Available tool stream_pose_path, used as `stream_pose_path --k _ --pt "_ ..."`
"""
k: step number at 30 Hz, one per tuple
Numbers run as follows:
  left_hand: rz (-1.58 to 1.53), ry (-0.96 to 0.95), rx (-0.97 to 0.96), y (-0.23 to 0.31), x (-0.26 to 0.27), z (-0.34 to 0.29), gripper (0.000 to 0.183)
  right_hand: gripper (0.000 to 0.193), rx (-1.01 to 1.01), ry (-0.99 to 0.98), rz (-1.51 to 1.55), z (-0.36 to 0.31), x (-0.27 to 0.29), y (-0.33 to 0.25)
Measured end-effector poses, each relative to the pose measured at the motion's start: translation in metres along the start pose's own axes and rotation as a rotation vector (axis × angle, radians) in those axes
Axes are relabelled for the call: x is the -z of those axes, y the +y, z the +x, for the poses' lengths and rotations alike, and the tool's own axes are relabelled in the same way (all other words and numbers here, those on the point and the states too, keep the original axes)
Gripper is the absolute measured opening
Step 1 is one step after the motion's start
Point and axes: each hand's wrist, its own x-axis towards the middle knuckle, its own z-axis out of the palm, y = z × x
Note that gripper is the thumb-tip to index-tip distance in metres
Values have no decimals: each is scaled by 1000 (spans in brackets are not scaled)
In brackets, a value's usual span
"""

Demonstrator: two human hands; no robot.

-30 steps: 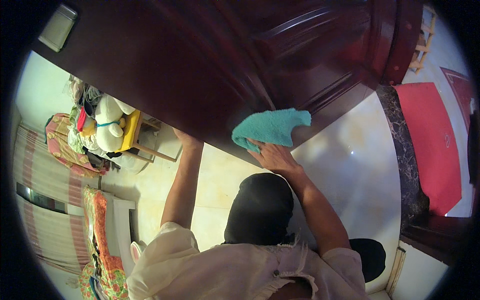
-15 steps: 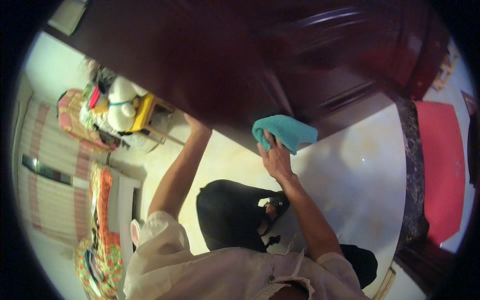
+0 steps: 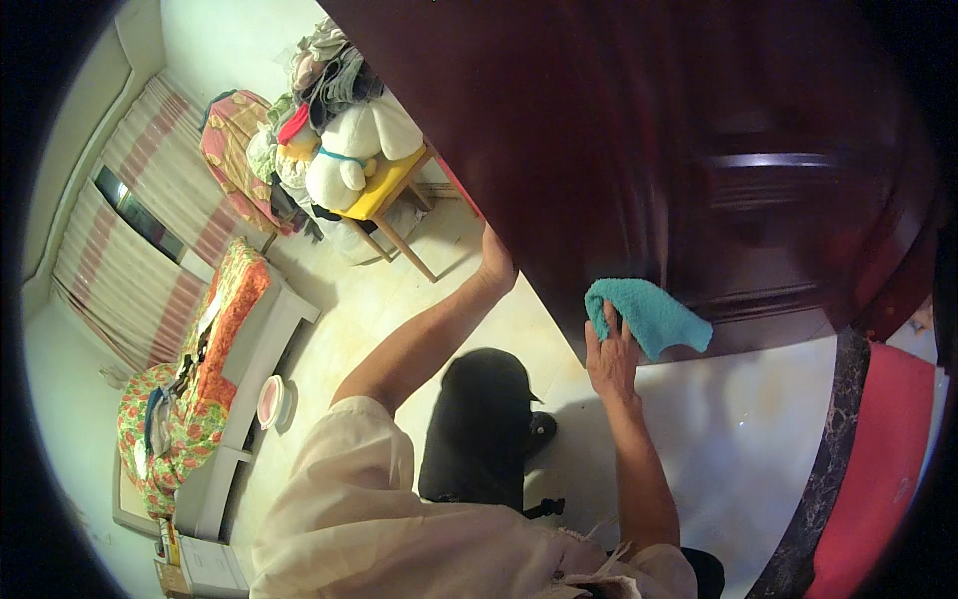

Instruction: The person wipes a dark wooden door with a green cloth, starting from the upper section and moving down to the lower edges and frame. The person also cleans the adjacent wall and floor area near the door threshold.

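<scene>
A dark red-brown panelled door [image 3: 559, 150] fills the upper right, glossy, with moulded panels. At its near left edge is my left hand [image 3: 497, 264], wrapped round the edge with its fingers hidden behind the door. My right hand [image 3: 615, 364] presses a teal cloth [image 3: 659, 315] against the door's face, close to the bottom edge. Some fingers lie over the cloth, and part of it hangs loose to their right. My bent knee in black trousers [image 3: 477, 424] is below, between my two forearms.
A yellow-seated chair [image 3: 384, 190] beyond the door holds a white plush toy and piled clothes. Left are a bed [image 3: 215, 399] with floral bedding, curtains [image 3: 165, 190] and a small pink-and-white basin [image 3: 270, 401]. A dark marbled threshold strip [image 3: 833, 439] borders a red mat [image 3: 878, 459] at right.
The view has turned, so the door, chair and both hands appear farther right. My right hand still has the cloth against the lower door, and my left hand stays at the door's edge.
</scene>
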Motion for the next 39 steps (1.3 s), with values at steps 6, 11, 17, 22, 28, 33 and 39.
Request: stream_pose_path --k 6,11,17,22,28,33,39 --pt "-103 -35 88 0 4 -2 63 54 -80 -131 -38 -3 -2 3" --pt "-192 -14 122 -2 6 -3 61 53 -46 -14 -144 -6 -20 0" --pt "-142 -238 185 -7 21 -2 59 43 -88 197 -72 -2 -35 -13" --pt "-36 -372 243 -18 35 -1 60 41 -124 212 -122 -5 -38 -16" --pt "-410 -541 394 5 29 8 59 45 -290 419 11 -6 -38 -34" --pt "-184 -447 539 -23 28 32 40 49 -421 502 261 7 -23 -45" --pt "-311 -772 569 18 17 27 37 41 -693 527 413 -12 -22 -30"
